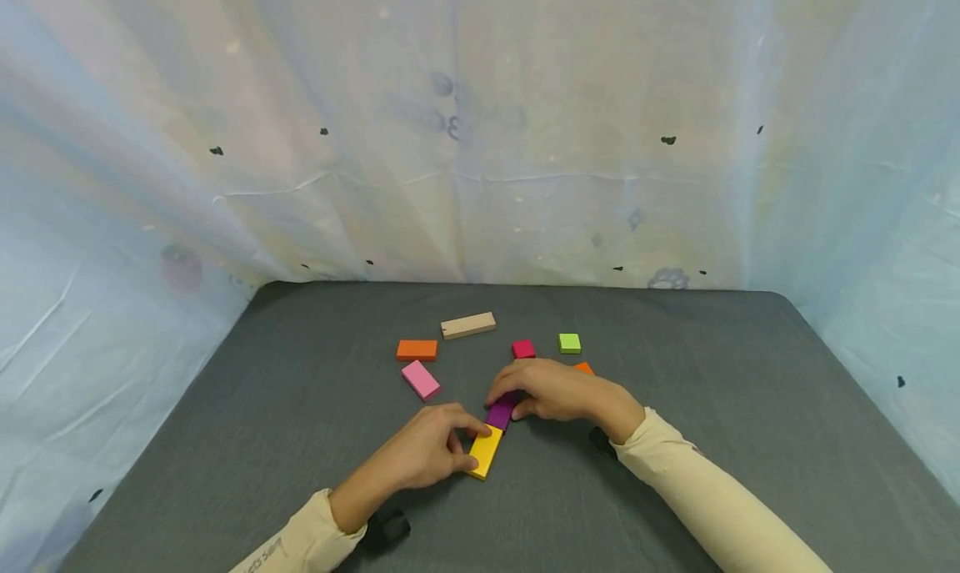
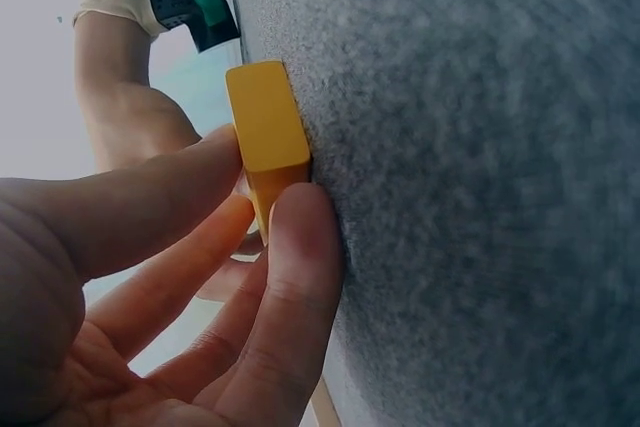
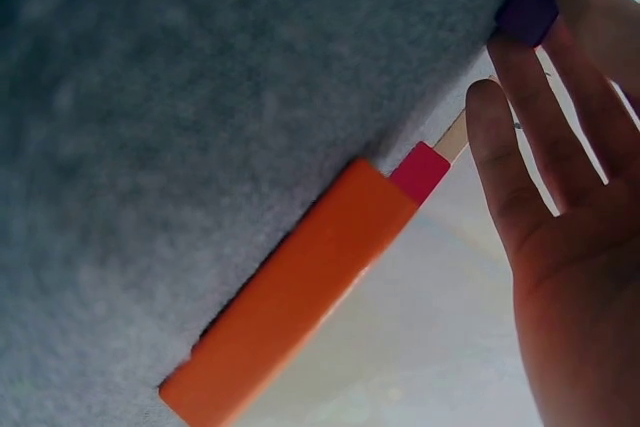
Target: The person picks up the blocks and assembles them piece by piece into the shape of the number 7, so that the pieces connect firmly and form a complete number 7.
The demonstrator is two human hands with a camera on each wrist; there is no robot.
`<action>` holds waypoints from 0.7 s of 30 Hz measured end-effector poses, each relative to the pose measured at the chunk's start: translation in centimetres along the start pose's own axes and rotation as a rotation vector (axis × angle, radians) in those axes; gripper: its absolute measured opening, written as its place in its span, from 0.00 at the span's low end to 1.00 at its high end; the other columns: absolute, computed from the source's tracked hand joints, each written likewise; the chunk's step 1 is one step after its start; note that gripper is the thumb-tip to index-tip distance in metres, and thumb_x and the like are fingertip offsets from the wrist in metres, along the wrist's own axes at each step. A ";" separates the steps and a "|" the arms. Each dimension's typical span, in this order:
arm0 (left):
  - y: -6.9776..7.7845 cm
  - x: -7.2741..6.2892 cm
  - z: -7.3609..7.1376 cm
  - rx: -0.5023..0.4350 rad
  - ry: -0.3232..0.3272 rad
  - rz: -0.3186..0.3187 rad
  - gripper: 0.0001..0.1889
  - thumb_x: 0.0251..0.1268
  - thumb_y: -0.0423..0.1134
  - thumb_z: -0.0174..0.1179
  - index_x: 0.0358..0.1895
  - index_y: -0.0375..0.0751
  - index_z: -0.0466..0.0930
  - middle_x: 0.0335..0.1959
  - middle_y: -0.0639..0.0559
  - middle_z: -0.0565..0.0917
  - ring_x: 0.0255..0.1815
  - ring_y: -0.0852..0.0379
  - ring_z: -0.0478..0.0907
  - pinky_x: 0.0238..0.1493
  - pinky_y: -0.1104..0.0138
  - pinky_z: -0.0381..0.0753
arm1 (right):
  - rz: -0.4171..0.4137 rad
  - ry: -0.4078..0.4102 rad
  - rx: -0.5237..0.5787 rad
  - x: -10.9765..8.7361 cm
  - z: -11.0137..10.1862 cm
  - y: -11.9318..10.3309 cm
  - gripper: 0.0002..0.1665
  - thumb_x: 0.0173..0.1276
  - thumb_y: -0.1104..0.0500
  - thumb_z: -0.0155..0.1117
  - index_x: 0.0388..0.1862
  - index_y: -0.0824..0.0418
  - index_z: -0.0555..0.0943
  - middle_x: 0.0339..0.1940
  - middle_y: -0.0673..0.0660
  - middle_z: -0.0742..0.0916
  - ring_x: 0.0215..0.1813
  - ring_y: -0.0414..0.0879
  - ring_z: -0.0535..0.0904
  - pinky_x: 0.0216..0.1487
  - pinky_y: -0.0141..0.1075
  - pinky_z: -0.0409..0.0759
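In the head view my left hand (image 1: 429, 446) pinches a flat yellow block (image 1: 486, 454) between thumb and fingers at the front middle of the table. The left wrist view shows the yellow block (image 2: 268, 117) end-on, low against the grey cloth. A purple block (image 1: 501, 414) lies end to end with the yellow one, running away from me at a slant. My right hand (image 1: 558, 389) holds the purple block from above, its thumb and fingers on opposite sides and hiding the far end. The right wrist view shows just a corner of the purple block (image 3: 530, 7).
Behind the hands lie a plain wooden block (image 1: 468, 326), an orange block (image 1: 417, 350), a pink block (image 1: 422, 380), a crimson block (image 1: 523, 349) and a lime green block (image 1: 569, 344). Another orange block (image 1: 584, 368) is partly hidden by my right hand. A pale curtain (image 1: 480, 181) hangs behind the table.
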State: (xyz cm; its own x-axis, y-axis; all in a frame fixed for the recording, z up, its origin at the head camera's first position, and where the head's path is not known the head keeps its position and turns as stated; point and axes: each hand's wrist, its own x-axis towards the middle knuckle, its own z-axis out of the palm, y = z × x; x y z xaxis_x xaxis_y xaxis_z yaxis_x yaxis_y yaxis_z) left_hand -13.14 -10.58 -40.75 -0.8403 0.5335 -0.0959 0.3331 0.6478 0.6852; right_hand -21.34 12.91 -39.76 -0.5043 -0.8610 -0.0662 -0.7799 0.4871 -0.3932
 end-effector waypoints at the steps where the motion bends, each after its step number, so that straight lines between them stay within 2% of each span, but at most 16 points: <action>1: 0.0 0.0 0.0 -0.001 0.000 0.001 0.18 0.56 0.35 0.73 0.52 0.46 0.87 0.45 0.54 0.83 0.25 0.69 0.74 0.27 0.73 0.74 | 0.001 -0.002 -0.001 0.0 0.0 0.0 0.20 0.67 0.59 0.68 0.59 0.49 0.83 0.58 0.45 0.85 0.64 0.42 0.77 0.68 0.43 0.74; 10: -0.1 0.0 -0.2 -0.014 -0.016 0.027 0.18 0.56 0.34 0.73 0.52 0.44 0.86 0.45 0.53 0.84 0.26 0.69 0.74 0.30 0.74 0.75 | -0.014 -0.005 -0.002 0.1 -0.3 0.0 0.24 0.65 0.61 0.71 0.60 0.49 0.82 0.60 0.45 0.83 0.63 0.41 0.77 0.66 0.42 0.76; 21: -0.1 0.0 -0.1 -0.015 -0.005 0.054 0.18 0.55 0.34 0.73 0.51 0.42 0.86 0.42 0.53 0.83 0.25 0.71 0.75 0.29 0.74 0.76 | 0.009 -0.017 -0.039 0.4 -0.3 -0.3 0.20 0.66 0.59 0.70 0.56 0.50 0.84 0.56 0.45 0.85 0.60 0.40 0.79 0.65 0.40 0.77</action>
State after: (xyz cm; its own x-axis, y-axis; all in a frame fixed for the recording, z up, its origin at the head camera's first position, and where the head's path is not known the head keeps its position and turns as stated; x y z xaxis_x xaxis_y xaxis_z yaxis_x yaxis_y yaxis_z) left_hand -13.19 -10.67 -40.71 -0.8191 0.5702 -0.0628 0.3712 0.6103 0.6998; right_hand -21.46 12.47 -39.41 -0.5050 -0.8589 -0.0852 -0.7894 0.4996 -0.3567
